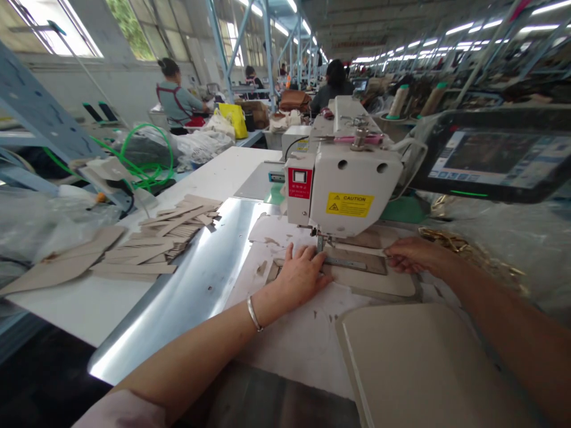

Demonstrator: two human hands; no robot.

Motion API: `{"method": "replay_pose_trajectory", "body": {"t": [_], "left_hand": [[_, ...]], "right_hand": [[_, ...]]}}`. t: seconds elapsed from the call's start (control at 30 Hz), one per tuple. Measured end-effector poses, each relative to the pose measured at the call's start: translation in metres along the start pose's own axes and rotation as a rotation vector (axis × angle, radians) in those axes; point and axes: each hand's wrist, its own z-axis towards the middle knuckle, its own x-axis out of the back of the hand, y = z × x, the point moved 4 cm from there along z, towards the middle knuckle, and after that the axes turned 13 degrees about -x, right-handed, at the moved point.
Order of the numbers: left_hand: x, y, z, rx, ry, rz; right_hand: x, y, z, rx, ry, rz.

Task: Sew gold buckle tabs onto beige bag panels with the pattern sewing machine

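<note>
My left hand [303,276] lies flat on the white stained sheet [256,309], fingers spread, just left of the needle area of a sewing machine [352,178]. A silver bracelet circles that wrist. My right hand [413,255] is closed in a pinch at the right end of a pale strip [361,251], which runs under the machine head. In front of this strip, a narrow metal bar [345,263] lies in the slot of a beige panel [379,283]. Closer to me rests another beige panel [414,362] with rounded corners. My right fingertips are partly hidden.
Beige cut strips [151,244] lie piled on the white table at left, beside a shiny metal plate [196,297]. A screen [504,154] stands at right, above gold-coloured metal pieces [477,255] in clear plastic. Co-workers sit farther back.
</note>
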Motion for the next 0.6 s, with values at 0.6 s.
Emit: {"method": "replay_pose_trajectory", "body": {"t": [0.6], "left_hand": [[0.003, 0.118, 0.012, -0.386, -0.082, -0.183]], "right_hand": [[0.008, 0.008, -0.017, 0.017, 0.056, 0.036]]}}
